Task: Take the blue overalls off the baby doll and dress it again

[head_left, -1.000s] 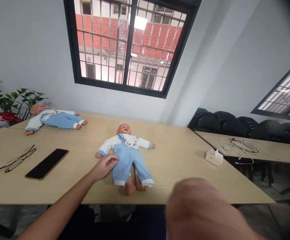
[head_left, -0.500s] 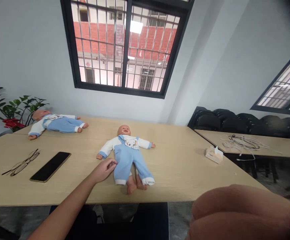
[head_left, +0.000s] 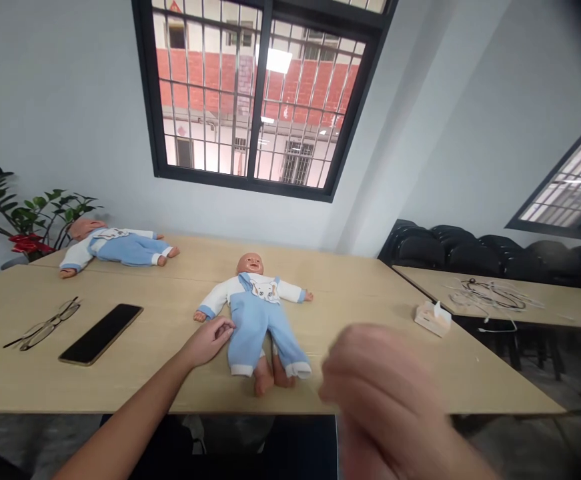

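A baby doll [head_left: 260,320] in a white top and light blue dungarees lies on its back on the table, bare feet toward me. My left hand [head_left: 211,340] rests on the tabletop against the doll's hip. Its fingers are curled together, the tips by the blue cloth, and nothing shows in them. Smeared by motion, my right hand [head_left: 385,393] hangs large and close to the camera, to the right of the doll's legs. Its fingers look bent, but what lies inside them is hidden.
At the back left lies a second doll [head_left: 125,247] in matching clothes, near a potted plant [head_left: 35,213]. Glasses [head_left: 45,325] and a black phone [head_left: 101,333] are on the left. A tissue box [head_left: 433,319] stands right, with cables [head_left: 490,297] on another table beyond.
My right hand has come up and leftward from the lower right corner, over the table's front edge. My left hand and the doll stay in place, while the view shifts slightly.
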Motion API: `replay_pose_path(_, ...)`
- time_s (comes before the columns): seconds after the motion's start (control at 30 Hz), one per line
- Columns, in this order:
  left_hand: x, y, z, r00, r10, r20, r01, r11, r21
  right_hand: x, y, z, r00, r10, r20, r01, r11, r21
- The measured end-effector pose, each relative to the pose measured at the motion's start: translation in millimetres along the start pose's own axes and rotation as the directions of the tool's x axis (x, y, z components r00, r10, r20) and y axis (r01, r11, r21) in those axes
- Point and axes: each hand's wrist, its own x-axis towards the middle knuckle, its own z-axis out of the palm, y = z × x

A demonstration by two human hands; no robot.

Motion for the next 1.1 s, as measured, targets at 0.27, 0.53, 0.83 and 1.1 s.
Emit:
replay_pose_path(0.27,78.2,4.8,-11.3,0.942,0.124,-0.312,-0.1,0.991,0.092,9.1,167.3,183.4,0.721,0.408,0.56,-0.527,0.848,0.061)
replay_pose_path(0.53,129.6,-3.6,15.0,0.853,0.356,-0.381,-0.261,0.924,0.279,-42.6,222.4,306.0,0.86,0.431,0.273,-0.486,0.854,0.184)
replay_pose_path(0.83,125.9,-13.6,28.3,0.855,0.458,-0.243,-0.392,0.878,0.274,-70.0,213.4,306.5,0.938,0.338,0.081,-0.347,0.918,0.19)
replay_pose_path(1.1,118.0,-23.3,14.8,0.896,0.436,-0.085,-0.398,0.872,0.285,-64.3,209.2,294.5,0.924,0.298,0.24,-0.318,0.947,0.049)
